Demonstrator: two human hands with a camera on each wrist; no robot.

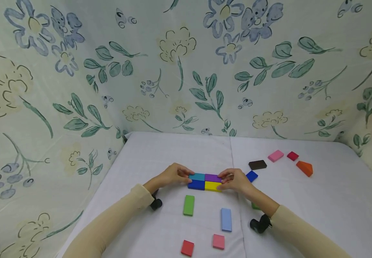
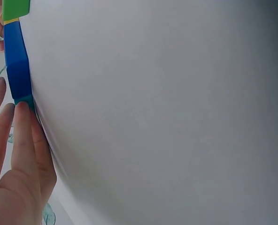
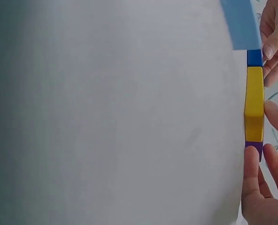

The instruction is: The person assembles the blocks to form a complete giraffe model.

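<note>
Four flat blocks lie together on the table in the head view: teal (image 1: pixel 197 176) and purple (image 1: pixel 212 177) behind, dark blue (image 1: pixel 196 185) and yellow (image 1: pixel 211 186) in front. At the left end is my left hand (image 1: pixel 175 174), its thumb by the dark blue block and fingers at the teal one. My right hand (image 1: pixel 237 180) is at the opposite end, fingertips on the purple block and thumb by the yellow one. Nearly straight fingers (image 2: pixel 24 140) reach the teal end in the left wrist view. The right wrist view shows a fingertip (image 3: pixel 251 157) against the purple block.
Nearer me lie green (image 1: pixel 188 205), light blue (image 1: pixel 226 220), pink (image 1: pixel 218 242) and red (image 1: pixel 187 248) blocks. Another green block (image 1: pixel 255 206) is partly under my right forearm. Right of the hands are blue (image 1: pixel 252 176), dark brown (image 1: pixel 257 165) and orange (image 1: pixel 305 168) blocks, among others.
</note>
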